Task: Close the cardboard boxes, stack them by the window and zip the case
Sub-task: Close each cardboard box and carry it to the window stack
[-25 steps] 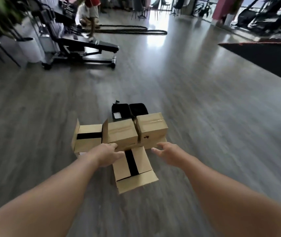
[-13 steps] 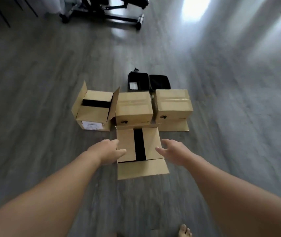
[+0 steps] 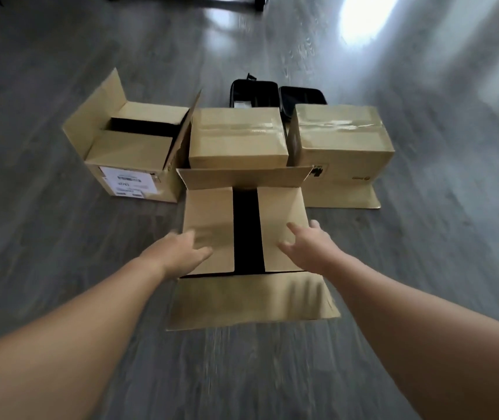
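Note:
Several cardboard boxes stand on the grey floor. The nearest box [image 3: 212, 213] has its two inner flaps folded in with a dark gap between them; its near flap [image 3: 251, 301] and far flap hang open. My left hand [image 3: 178, 256] lies over the left inner flap, fingers relaxed. My right hand [image 3: 309, 247] reaches over the right inner flap with fingers spread. Behind it sit an open box with a label [image 3: 127, 147] at the left, a taped box [image 3: 237, 137] in the middle and a taped box [image 3: 342, 134] at the right. An open black case [image 3: 269, 93] lies behind them.
Wheeled feet of a piece of gym equipment [image 3: 257, 0] show at the top edge. A bright patch of light [image 3: 366, 16] reflects off the floor at the upper right. A loose flap [image 3: 345, 197] of the right box lies flat on the floor.
The camera has tilted down and come closer to the boxes. Both hands have moved forward from the near edge onto the nearest box's inner flaps.

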Motion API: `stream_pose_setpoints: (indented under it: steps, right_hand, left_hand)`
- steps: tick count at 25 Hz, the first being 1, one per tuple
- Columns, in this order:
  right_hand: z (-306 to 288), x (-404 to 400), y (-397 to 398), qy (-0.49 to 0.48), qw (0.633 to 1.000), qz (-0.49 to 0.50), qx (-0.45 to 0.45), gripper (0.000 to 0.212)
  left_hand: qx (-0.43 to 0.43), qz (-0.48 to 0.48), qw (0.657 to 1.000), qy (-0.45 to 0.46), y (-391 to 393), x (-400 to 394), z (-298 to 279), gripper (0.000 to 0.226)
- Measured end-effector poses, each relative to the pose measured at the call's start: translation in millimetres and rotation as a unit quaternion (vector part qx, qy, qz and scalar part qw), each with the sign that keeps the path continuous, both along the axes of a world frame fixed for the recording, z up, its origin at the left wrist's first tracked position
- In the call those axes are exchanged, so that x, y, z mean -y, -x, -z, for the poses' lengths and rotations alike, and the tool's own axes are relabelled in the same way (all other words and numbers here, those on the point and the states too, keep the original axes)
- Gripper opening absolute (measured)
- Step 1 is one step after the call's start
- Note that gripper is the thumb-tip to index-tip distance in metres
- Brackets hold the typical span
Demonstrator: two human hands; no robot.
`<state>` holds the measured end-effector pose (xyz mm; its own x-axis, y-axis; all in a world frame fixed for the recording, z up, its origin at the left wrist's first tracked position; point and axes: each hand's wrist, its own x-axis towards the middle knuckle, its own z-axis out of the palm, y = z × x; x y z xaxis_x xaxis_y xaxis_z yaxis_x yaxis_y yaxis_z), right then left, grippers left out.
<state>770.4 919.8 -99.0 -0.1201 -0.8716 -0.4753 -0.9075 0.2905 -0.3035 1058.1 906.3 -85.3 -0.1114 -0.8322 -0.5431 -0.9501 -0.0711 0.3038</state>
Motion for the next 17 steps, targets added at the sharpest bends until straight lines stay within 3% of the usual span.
stream_pose_setpoints:
  steps: [7,12,17]
  right_hand:
    - [86,16,5,0.097,0.994,0.038,0.028,0.064]
    - [85,12,15,0.124,0.99,0.052,0.041,0.052]
    - [66,-1,55,0.136,0.986,0.088,0.03,0.047]
  left_hand:
    - [-0.076,-0.052,0.99,0.103,3,4,78,0.068]
    - [-0.098,-0.081,0.981,0.143,18,9,70,0.068]
    - [-0.118,-0.032,0.981,0.153,60,8,55,0.069]
